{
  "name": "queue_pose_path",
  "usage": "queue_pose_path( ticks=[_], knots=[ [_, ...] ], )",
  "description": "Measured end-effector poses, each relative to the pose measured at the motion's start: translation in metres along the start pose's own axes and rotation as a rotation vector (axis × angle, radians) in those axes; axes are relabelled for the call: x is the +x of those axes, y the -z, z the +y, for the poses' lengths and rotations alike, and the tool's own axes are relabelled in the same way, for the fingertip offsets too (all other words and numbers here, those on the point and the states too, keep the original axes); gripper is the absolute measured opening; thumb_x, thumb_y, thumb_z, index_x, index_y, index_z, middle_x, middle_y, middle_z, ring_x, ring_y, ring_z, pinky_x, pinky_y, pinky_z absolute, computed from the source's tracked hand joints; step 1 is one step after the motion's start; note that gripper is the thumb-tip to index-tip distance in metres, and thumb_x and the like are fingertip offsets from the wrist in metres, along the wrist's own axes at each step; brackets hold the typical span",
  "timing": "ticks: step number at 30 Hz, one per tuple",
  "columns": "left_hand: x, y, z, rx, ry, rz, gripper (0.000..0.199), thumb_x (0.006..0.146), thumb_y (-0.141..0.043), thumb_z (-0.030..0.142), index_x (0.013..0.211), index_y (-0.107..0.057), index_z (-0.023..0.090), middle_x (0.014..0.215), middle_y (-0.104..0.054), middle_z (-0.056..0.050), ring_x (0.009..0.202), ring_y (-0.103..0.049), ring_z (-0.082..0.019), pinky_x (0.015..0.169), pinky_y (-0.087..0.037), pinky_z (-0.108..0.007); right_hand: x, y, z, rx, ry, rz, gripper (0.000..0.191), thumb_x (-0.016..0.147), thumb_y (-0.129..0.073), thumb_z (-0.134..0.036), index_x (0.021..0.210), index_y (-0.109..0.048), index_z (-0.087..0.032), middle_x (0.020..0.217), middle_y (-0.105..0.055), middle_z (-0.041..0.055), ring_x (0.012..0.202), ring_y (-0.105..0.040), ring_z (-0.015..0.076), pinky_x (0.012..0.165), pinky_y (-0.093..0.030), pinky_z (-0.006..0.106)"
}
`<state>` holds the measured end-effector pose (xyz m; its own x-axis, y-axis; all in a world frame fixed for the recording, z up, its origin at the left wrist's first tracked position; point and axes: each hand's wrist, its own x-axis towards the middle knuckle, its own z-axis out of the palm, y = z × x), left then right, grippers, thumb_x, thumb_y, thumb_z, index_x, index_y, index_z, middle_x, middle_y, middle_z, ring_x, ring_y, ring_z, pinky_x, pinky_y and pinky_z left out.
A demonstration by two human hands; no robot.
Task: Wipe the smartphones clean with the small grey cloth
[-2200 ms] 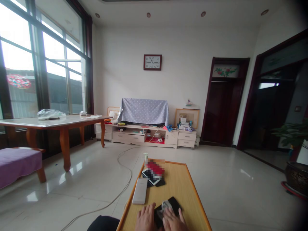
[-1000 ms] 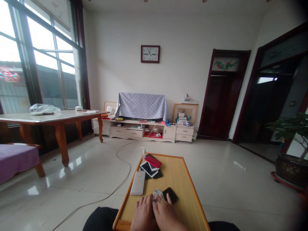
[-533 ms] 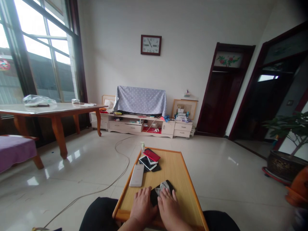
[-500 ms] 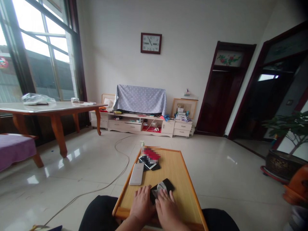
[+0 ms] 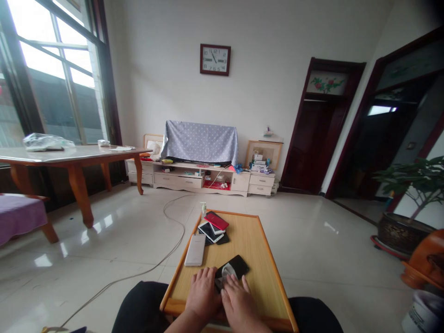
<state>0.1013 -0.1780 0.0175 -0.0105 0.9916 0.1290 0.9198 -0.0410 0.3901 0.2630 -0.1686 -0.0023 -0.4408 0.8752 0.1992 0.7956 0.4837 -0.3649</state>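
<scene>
A black phone (image 5: pixel 240 265) lies slantwise on the small wooden table (image 5: pixel 248 236). On its surface rests a crumpled grey-white cloth (image 5: pixel 228 270), partly covered by my right hand (image 5: pixel 237 298), whose fingers press on it with the thumb apart. My left hand (image 5: pixel 204 291) is at the phone's left end, its fingers bent over that edge. A light-coloured phone (image 5: pixel 195 250) lies face down beyond my left hand. Farther back, a red phone (image 5: pixel 217 220) sits on a pile with a white-framed phone (image 5: pixel 209 232) and dark ones.
A small pump bottle (image 5: pixel 203 210) stands at the table's far left corner. My dark-clothed knees flank the table. A cable (image 5: pixel 138 274) runs over the floor at left. A larger table (image 5: pixel 69 155) stands by the window, and a potted plant (image 5: pixel 402 233) is at right.
The view has shifted slightly. My right hand and the cloth have moved a little left and down along the phone. My left hand remains at the phone's left end.
</scene>
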Motion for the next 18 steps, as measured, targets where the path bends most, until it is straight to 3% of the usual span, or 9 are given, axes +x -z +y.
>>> queue_pose_path(
  ticks=[6,8,13,18],
  knots=[
    [0.000,0.007,0.007,0.035,0.014,-0.045,0.061,0.074,-0.060,0.044,0.131,-0.055,0.023,0.128,-0.059,-0.009,0.124,-0.047,-0.030,0.104,-0.029,-0.039,0.020,0.011,0.017,-0.066,-0.193,0.072,0.052,0.104,-0.024,-0.040,0.135,-0.062,-0.021,0.145,-0.054,0.0126,0.141,-0.042,0.0275,0.119,-0.019,0.057],
    [0.000,0.009,0.010,0.049,0.020,-0.060,0.056,0.079,-0.055,0.044,0.132,-0.055,0.023,0.129,-0.059,-0.010,0.124,-0.047,-0.029,0.104,-0.029,-0.039,0.020,0.008,0.012,-0.053,-0.179,0.059,0.053,0.104,-0.024,-0.042,0.135,-0.062,-0.021,0.145,-0.053,0.0121,0.141,-0.042,0.0279,0.120,-0.019,0.056],
    [-0.001,0.012,0.012,0.089,0.026,-0.082,0.047,0.086,-0.042,0.030,0.132,-0.054,0.026,0.133,-0.057,-0.008,0.122,-0.048,-0.026,0.102,-0.030,-0.037,0.009,-0.001,-0.013,0.075,0.014,-0.004,0.051,0.105,-0.022,-0.043,0.142,-0.055,-0.028,0.144,-0.055,0.0060,0.139,-0.045,0.0248,0.121,-0.018,0.054],
    [0.001,0.003,0.009,0.056,0.011,-0.043,0.057,0.079,-0.055,0.044,0.132,-0.055,0.024,0.130,-0.059,-0.010,0.123,-0.048,-0.029,0.104,-0.029,-0.039,0.016,0.013,0.013,0.032,-0.140,0.061,0.055,0.105,-0.019,-0.045,0.134,-0.063,-0.026,0.143,-0.056,0.0078,0.140,-0.044,0.0252,0.120,-0.018,0.055]
  ],
)
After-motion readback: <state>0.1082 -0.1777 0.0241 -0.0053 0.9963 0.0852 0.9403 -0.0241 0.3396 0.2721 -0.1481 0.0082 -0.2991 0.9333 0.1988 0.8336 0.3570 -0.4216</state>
